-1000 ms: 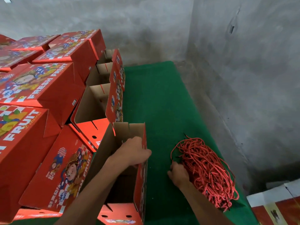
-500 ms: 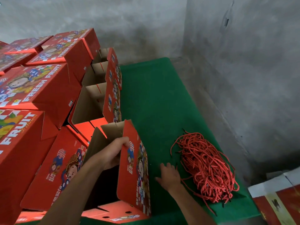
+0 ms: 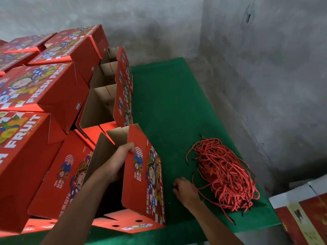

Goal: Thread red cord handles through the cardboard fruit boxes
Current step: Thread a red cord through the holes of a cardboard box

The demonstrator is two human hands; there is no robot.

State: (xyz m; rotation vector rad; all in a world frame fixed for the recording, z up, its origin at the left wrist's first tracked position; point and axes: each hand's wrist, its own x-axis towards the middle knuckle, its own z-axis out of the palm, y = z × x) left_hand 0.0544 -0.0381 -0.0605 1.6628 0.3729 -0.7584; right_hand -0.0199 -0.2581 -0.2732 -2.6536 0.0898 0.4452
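Right hand now drawn back from the heap, grip pinching one cord end on the green bench, left hand still gripping the open box's side panel, tipped further outward than before, cord heap unmoved just right, stacked boxes behind left.

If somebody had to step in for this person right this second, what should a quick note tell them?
Left hand: grips the top edge of the open box at the near edge of the green table.
Right hand: on the table beside that box, fingers curled around the end of one red cord that trails from the cord pile on its right.
Done: box is open and steadied; one cord is picked out. No cord shows in this box.
Left: feed the cord through the box's holes, then do the other open boxes behind it.
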